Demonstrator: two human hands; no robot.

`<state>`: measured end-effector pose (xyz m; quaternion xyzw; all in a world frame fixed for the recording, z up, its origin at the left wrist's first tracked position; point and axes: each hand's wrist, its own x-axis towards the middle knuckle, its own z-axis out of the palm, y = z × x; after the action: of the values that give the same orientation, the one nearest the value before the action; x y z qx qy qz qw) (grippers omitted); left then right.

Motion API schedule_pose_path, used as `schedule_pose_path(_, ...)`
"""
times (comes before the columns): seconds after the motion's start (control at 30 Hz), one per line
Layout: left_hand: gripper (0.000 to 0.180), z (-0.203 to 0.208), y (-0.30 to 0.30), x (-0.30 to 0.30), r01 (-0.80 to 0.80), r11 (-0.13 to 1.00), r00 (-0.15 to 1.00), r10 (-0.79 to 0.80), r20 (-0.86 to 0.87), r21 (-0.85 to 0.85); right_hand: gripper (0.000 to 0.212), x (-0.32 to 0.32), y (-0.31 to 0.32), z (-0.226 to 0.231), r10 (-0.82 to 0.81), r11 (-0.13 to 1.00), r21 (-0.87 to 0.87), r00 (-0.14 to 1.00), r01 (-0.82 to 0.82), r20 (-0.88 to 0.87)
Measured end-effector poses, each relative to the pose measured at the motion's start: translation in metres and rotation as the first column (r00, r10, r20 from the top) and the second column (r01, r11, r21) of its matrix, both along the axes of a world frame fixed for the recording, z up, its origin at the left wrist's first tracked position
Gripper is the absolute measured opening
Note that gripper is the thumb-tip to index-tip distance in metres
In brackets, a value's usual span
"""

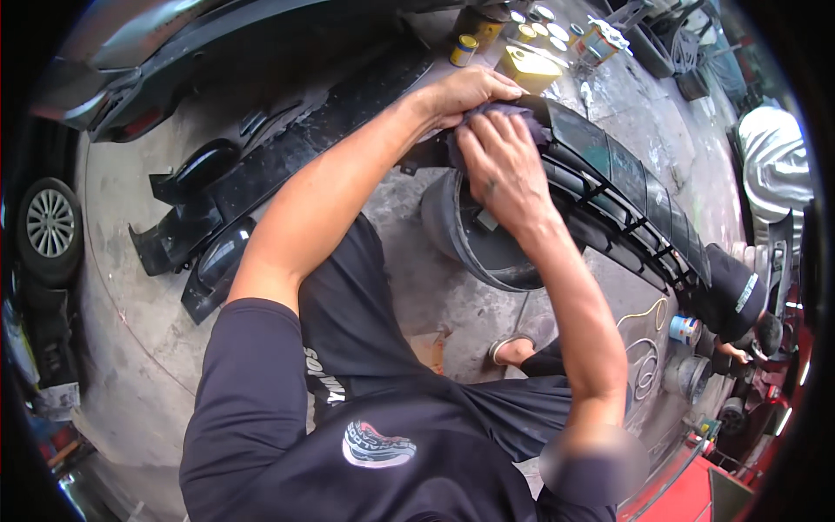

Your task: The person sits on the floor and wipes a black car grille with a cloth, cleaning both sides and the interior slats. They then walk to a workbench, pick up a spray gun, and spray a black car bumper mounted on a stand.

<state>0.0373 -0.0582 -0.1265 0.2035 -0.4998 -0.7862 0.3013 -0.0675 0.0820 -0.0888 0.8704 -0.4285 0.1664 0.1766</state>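
A long black car bumper with open slots curves from the upper middle toward the right. My left hand is closed at its near-left end, apparently gripping the edge; its fingertips are partly hidden. Just below and right of it, my right hand presses a bunched dark purple cloth against the bumper's surface, fingers curled over the cloth. Under this end stands a large dark round bucket, its mouth partly covered by my right forearm.
Another long black car part lies on the concrete floor at left, beside smaller black pieces. Paint cans and a yellow tin stand beyond the bumper. A person in a black cap is at right, near a coiled hose.
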Motion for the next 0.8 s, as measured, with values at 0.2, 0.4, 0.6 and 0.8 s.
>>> schedule_pose_path(0.2, 0.028, 0.023, 0.013, -0.006, -0.092, 0.989, 0.992, 0.101, -0.075, 0.114, 0.023, -0.013, -0.017, 0.027, -0.218, 0.963, -0.179, 0.973, 0.202, -0.071)
schedule_pose_path(0.4, 0.025, 0.008, 0.000, -0.009, -0.010, 0.997, 0.998, 0.014, 0.067, -0.072, 0.034, 0.017, 0.009, -0.034, -0.094, 0.974, -0.174, 0.959, 0.144, 0.268)
schedule_pose_path(0.6, 0.025, -0.001, -0.007, -0.014, -0.031, 0.999, 0.996, 0.034, 0.077, -0.040, 0.032, 0.022, 0.019, -0.049, 0.027, 0.988, -0.151, 0.962, 0.015, 0.271)
schedule_pose_path(0.8, 0.026, 0.001, -0.006, -0.013, -0.028, 0.991, 0.998, 0.035, 0.050, -0.130, 0.028, 0.004, 0.019, -0.013, 0.044, 0.993, 0.050, 0.732, -0.106, 0.680)
